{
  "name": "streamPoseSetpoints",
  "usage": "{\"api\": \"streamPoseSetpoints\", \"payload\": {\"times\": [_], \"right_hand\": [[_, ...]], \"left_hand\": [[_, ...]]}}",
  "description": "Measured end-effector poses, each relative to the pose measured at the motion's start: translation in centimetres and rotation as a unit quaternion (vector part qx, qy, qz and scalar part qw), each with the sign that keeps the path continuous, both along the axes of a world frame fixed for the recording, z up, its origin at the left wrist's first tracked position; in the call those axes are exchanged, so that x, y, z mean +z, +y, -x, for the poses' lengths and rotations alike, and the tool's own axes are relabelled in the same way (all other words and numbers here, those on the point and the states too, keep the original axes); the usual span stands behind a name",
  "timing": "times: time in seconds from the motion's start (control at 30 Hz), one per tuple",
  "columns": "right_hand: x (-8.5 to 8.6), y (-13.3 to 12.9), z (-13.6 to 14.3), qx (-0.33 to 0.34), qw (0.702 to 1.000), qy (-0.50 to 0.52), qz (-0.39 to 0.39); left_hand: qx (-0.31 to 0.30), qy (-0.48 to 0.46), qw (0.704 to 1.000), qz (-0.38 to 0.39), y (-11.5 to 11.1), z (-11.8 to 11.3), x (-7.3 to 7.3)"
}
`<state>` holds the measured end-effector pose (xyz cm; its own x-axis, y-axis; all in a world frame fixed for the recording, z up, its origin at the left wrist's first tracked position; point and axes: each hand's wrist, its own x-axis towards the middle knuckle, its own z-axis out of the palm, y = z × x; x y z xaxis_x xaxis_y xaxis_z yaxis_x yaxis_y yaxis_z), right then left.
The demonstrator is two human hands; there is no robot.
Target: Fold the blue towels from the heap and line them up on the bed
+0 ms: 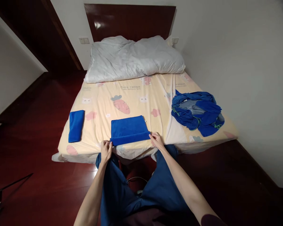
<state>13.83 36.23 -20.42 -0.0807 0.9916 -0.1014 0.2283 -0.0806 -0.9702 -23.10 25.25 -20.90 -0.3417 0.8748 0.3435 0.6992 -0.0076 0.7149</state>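
Note:
A blue cloth [128, 127] lies flat on the bed near its front edge, its near side turned over into a narrow folded strip. My left hand [106, 150] pinches the left end of that strip between thumb and fingers. At the strip's right end, my right hand [157, 140] has thumb and fingers closed on the corner. Off to the left rests a blue cloth folded into a narrow rectangle [76, 126]. On the right side of the bed sits a loose heap of blue fabric [198, 113] with green cords or edging and greyish patches.
The bed [96, 103] wears a cream sheet printed with carrots and rabbits. A rumpled white quilt [136, 59] lies against the dark headboard [132, 20]. A wall [250, 78] runs along the right. Part of a black stand [0, 196] shows on the red floor [42, 125].

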Motion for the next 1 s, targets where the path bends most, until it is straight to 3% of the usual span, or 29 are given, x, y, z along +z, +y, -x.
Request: {"api": "streamPoseSetpoints", "payload": {"times": [0.5,0.7,0.83,1.0], "right_hand": [[-0.1,0.5,0.5,-0.021,1.000,0.006,-0.015],[0.3,0.5,-1.0,-0.127,0.986,-0.016,-0.103],[2.0,-1.4,-2.0,-0.075,0.969,-0.108,-0.208],[3.6,-2.4,-1.2,0.082,0.931,-0.200,-0.293]], "left_hand": [[0.011,0.045,0.999,0.007,0.3,-0.1,0.0],[0.025,0.067,0.996,-0.044,-1.3,-0.3,1.0],[-0.050,0.127,0.990,-0.047,-2.8,-0.8,1.5],[-0.142,0.158,0.977,-0.021,-2.1,-1.3,1.3]]}}
